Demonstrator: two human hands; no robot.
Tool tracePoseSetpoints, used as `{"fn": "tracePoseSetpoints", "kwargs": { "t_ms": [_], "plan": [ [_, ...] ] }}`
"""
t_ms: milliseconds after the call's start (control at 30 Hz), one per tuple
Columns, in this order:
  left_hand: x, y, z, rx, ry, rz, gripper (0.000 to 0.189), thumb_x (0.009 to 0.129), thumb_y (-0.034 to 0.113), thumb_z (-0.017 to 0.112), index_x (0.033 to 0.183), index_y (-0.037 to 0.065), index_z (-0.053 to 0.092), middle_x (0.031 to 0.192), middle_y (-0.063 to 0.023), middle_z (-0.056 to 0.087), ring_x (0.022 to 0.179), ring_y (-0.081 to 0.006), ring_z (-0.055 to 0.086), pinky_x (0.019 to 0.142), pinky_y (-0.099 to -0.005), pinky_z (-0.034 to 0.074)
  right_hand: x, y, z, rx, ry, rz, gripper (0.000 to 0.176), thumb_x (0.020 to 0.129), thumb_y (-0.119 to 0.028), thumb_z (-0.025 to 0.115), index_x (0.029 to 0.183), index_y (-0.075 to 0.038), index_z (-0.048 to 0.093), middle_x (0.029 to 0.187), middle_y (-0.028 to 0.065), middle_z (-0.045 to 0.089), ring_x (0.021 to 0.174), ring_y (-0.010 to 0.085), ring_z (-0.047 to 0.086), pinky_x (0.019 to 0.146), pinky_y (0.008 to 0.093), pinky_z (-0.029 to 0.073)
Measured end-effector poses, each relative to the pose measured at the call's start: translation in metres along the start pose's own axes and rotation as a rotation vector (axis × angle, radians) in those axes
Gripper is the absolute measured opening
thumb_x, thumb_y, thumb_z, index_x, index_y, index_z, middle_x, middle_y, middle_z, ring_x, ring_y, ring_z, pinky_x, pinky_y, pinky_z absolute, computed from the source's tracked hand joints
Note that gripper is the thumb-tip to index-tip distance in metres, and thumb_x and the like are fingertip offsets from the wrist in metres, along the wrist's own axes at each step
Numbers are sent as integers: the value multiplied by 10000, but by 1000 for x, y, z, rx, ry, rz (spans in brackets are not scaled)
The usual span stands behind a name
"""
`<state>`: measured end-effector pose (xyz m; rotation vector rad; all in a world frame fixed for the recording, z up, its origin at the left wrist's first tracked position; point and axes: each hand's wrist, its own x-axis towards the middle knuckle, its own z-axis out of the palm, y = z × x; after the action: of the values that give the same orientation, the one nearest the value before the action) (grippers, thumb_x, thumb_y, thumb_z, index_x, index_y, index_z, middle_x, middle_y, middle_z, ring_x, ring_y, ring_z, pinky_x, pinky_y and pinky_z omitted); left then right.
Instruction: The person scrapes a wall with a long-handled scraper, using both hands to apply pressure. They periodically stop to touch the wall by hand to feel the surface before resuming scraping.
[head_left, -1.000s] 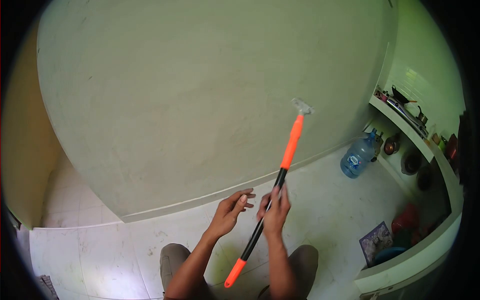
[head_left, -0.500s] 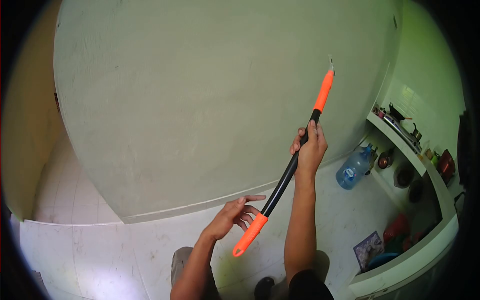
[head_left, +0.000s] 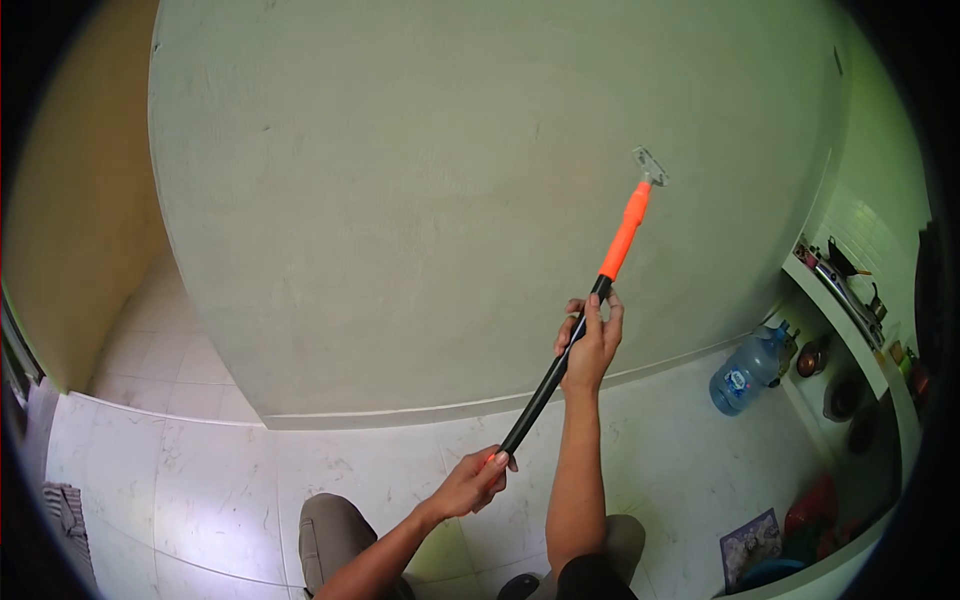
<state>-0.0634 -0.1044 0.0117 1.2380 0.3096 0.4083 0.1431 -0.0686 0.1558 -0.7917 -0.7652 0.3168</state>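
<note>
A long-handled scraper [head_left: 545, 388] slants up and to the right before me, with a black shaft, orange grips and a flat metal blade head. My left hand [head_left: 474, 482] is closed round its lower orange grip, most of which the fingers hide. Higher up, my right hand [head_left: 592, 345] wraps the black shaft just below the upper orange grip. The blade head overlaps the grey plastered wall [head_left: 400, 230] in this view, its broad face turned toward me.
At the right, a blue water jug [head_left: 745, 375] stands on the tiled floor [head_left: 215, 500] beside a counter [head_left: 835, 310] bearing a stove and pans. Below are pots and a patterned box [head_left: 752, 548]. A doorway opens at left; a striped mat [head_left: 68, 520] lies at lower left.
My left hand has closed round the lower orange grip from beside it. The scraper has turned so its blade face shows, and its head sits lower. The view has shifted left.
</note>
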Motion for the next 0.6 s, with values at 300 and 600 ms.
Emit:
{"fn": "tracePoseSetpoints", "kwargs": {
  "t_ms": [300,600],
  "plan": [
    [1,-58,28,-13,177,27,407,1118,437,411,886,115,498,636,56,413,485,-41,343,430,-236,301,-20,6,-10,-206,-67,32,582,1102,-243,478,1634,-149,261,624,4,472,425,68,443,369,248,399],
    [11,-89,55,-6,257,15,488,1120,487,341,862,98,480,589,22,431,427,-71,389,385,-250,325,-16,20,-32,-205,-129,34,531,1108,-217,472,1601,-94,319,791,40,560,453,74,497,381,251,434]
  ]
}}
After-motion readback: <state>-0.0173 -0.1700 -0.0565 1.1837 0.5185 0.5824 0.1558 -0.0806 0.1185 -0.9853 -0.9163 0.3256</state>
